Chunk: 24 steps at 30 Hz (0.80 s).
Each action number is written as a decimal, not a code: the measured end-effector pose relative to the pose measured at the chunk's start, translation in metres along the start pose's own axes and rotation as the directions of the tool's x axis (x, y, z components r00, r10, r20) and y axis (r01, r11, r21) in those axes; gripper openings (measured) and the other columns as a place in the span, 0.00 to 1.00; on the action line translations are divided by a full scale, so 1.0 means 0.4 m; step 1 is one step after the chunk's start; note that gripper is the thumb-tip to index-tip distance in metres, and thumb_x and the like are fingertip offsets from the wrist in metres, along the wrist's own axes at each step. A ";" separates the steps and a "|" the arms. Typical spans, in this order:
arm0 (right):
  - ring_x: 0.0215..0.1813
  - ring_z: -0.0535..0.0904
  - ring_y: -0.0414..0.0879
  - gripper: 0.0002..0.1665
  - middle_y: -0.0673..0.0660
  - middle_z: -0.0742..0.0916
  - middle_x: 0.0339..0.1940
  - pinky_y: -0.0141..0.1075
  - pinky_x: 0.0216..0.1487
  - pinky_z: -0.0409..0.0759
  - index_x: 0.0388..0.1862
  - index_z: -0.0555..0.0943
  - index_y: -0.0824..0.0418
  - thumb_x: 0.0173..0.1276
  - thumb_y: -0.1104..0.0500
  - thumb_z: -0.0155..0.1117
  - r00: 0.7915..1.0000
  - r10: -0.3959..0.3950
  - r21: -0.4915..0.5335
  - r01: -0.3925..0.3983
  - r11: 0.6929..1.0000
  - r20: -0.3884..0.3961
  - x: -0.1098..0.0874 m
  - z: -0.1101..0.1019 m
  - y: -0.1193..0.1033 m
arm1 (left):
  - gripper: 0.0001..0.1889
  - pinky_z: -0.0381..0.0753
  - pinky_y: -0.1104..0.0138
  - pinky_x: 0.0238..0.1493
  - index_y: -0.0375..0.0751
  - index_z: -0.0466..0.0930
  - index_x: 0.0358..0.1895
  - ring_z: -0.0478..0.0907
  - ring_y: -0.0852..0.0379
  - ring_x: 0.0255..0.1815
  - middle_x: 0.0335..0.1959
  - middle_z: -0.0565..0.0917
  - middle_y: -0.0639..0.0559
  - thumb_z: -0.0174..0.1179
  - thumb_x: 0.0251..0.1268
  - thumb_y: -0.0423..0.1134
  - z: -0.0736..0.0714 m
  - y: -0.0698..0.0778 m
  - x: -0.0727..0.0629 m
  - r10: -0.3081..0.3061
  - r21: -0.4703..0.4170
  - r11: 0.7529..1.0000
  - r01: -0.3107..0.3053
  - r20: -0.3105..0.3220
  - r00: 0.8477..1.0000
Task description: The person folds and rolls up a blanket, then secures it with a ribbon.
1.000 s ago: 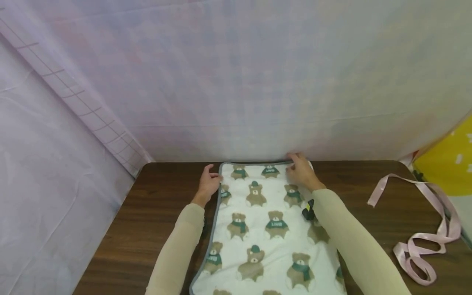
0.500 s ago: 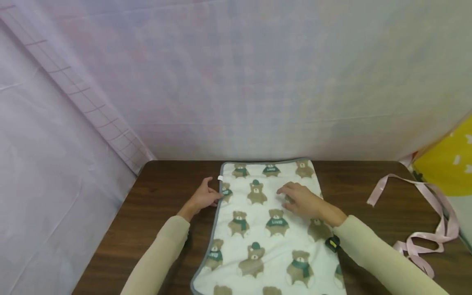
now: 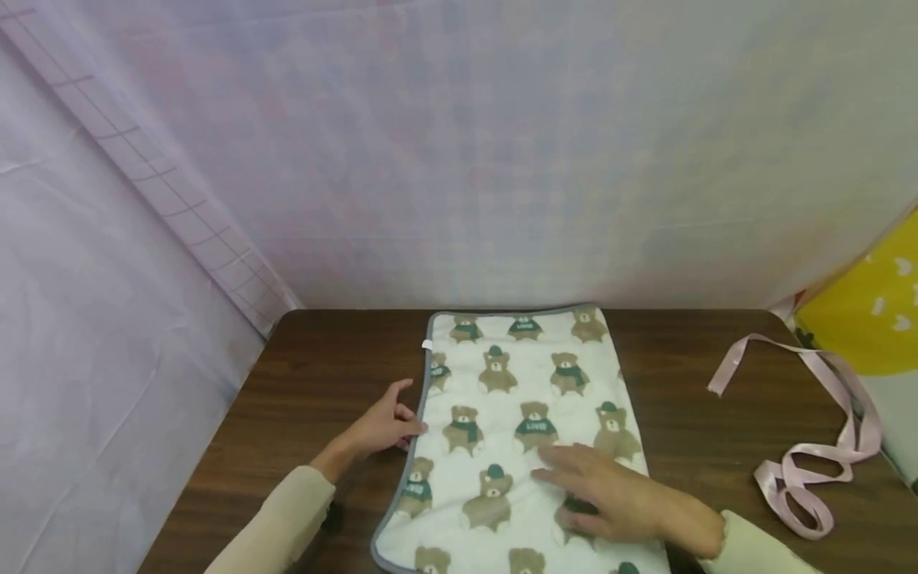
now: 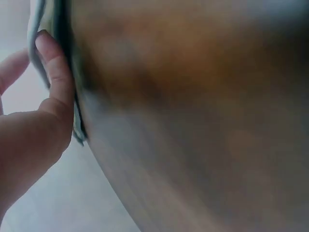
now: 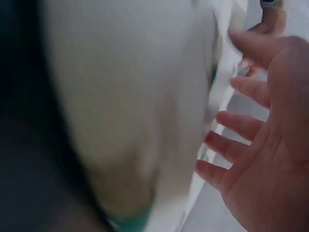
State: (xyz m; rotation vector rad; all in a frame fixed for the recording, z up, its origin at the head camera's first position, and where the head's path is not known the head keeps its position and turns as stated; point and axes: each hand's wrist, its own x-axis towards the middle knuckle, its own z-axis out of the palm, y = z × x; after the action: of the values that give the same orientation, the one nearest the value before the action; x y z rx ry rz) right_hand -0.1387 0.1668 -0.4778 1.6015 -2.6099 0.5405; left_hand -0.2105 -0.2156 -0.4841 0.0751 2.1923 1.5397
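Note:
A white fleece blanket (image 3: 495, 430) printed with brown bears in green scarves and hats lies flat, long side running toward me. Grey binding trims its far and left edges. My left hand (image 3: 387, 422) is at that left edge, fingertips right at the binding and fingers loosely bent; layered edges of cloth show beside it in the left wrist view. Over the near right part of the blanket is my right hand (image 3: 610, 494), fingers extended and slightly spread, gripping nothing. Its palm and fingers show in the right wrist view, close to the cloth.
A pink satin ribbon (image 3: 810, 454) lies in loose loops at the right of the dark wooden table (image 3: 308, 359). Behind the table hangs a pale checked curtain (image 3: 502, 159), with a white sheet (image 3: 86, 359) at left. Yellow patterned cloth (image 3: 868, 319) is at far right.
Both hands have moved toward me from the blanket's far end, the left along its left edge, the right across its surface. The right hand has left the far right corner, uncovering it.

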 end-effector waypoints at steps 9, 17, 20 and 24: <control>0.78 0.52 0.65 0.50 0.64 0.58 0.80 0.28 0.71 0.15 0.81 0.53 0.49 0.68 0.27 0.50 0.986 -0.038 -0.043 0.045 0.998 0.163 -0.045 0.042 -0.062 | 0.49 0.85 0.59 0.37 0.34 0.39 0.78 0.81 0.55 0.37 0.35 0.81 0.48 0.67 0.63 0.35 0.013 -0.037 -0.080 0.002 -0.038 0.999 0.002 0.086 0.996; 0.82 0.37 0.52 0.46 0.66 0.65 0.76 0.41 0.74 0.14 0.80 0.58 0.53 0.72 0.28 0.41 0.973 -0.195 -0.237 0.220 0.946 0.124 -0.047 0.070 -0.073 | 0.55 0.81 0.62 0.33 0.37 0.29 0.79 0.80 0.56 0.36 0.35 0.83 0.50 0.66 0.64 0.34 0.023 -0.049 -0.122 -0.014 -0.084 0.996 0.028 0.169 0.986; 0.82 0.47 0.54 0.46 0.66 0.64 0.77 0.40 0.74 0.15 0.80 0.58 0.53 0.73 0.28 0.41 0.971 -0.211 -0.192 0.229 0.954 0.113 -0.054 0.072 -0.075 | 0.58 0.79 0.64 0.31 0.39 0.24 0.78 0.80 0.57 0.33 0.36 0.84 0.50 0.66 0.63 0.34 0.023 -0.053 -0.139 -0.027 -0.090 0.995 0.047 0.210 0.977; 0.81 0.51 0.55 0.48 0.66 0.66 0.76 0.44 0.75 0.17 0.78 0.61 0.58 0.72 0.28 0.46 0.964 -0.258 -0.211 0.264 0.941 0.055 -0.060 0.090 -0.077 | 0.60 0.78 0.66 0.30 0.44 0.19 0.78 0.81 0.57 0.33 0.43 0.86 0.44 0.66 0.63 0.32 0.019 -0.056 -0.160 -0.030 -0.122 0.990 0.067 0.282 0.959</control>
State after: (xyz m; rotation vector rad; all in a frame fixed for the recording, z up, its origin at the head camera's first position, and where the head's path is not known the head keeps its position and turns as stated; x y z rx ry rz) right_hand -0.0950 0.1636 -0.5081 1.8475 -2.3205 0.2108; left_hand -0.1455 -0.2365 -0.4849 0.1846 1.8571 1.5380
